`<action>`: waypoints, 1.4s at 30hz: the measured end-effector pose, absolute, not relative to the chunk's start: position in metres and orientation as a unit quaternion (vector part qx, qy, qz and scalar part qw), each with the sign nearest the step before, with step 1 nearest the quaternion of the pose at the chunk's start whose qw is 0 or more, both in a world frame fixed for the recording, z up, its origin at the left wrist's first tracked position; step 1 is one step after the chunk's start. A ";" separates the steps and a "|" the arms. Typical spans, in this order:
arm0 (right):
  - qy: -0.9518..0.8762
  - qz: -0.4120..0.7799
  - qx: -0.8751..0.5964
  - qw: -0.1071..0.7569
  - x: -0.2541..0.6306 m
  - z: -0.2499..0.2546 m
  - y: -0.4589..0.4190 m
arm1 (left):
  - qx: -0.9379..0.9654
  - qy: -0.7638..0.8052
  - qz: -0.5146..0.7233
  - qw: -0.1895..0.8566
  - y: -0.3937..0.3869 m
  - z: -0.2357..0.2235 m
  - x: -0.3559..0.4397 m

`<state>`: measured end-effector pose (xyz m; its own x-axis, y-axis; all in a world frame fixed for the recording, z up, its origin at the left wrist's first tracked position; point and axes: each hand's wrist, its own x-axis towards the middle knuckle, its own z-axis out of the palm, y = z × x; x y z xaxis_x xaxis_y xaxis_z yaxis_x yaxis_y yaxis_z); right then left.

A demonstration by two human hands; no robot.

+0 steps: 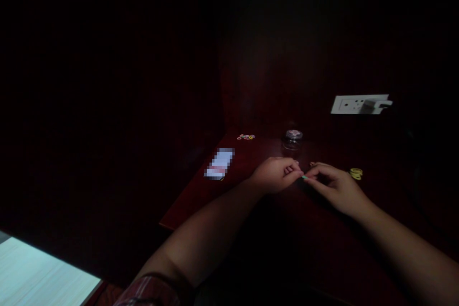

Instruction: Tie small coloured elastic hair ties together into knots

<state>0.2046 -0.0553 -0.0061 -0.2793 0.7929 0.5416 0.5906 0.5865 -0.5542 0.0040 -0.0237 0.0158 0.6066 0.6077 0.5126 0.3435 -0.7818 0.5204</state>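
Note:
The scene is very dark. My left hand [276, 174] and my right hand [332, 184] meet fingertip to fingertip above a dark reddish wooden table [201, 196]. Both are closed in a pinch on a tiny pale green item [304, 178], too small to name for sure. Just behind the hands stands a small clear glass jar [293, 139] with a light lid. A little cluster of yellow rubber bands [356, 173] lies right of my right hand. More coloured small bands [245, 137] lie at the table's far edge.
A blurred white card or paper [219, 163] lies on the table left of my hands. A white wall socket [360, 104] with a plug in it sits on the dark wall behind. A pale wooden surface [39, 275] shows at the bottom left.

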 end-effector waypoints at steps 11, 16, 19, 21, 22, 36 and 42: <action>-0.785 0.204 -0.428 0.398 0.202 -0.003 -0.058 | 0.870 0.307 0.347 0.166 -0.022 0.019 0.001; -0.779 0.200 -0.434 0.406 0.202 -0.003 -0.058 | 0.865 0.316 0.348 0.176 -0.019 0.018 0.002; -0.787 0.180 -0.432 0.401 0.200 -0.004 -0.059 | 0.871 0.293 0.337 0.207 -0.020 0.016 0.002; -0.793 0.180 -0.426 0.397 0.199 -0.004 -0.059 | 0.874 0.277 0.331 0.224 -0.020 0.016 0.002; -0.793 0.181 -0.425 0.398 0.199 -0.003 -0.059 | 0.875 0.271 0.331 0.228 -0.021 0.016 0.001; -0.799 0.176 -0.406 0.408 0.196 0.002 -0.062 | 0.891 0.264 0.328 0.171 -0.011 0.018 -0.008; -0.786 0.198 -0.411 0.417 0.191 0.003 -0.063 | 0.879 0.302 0.338 0.151 -0.013 0.018 -0.006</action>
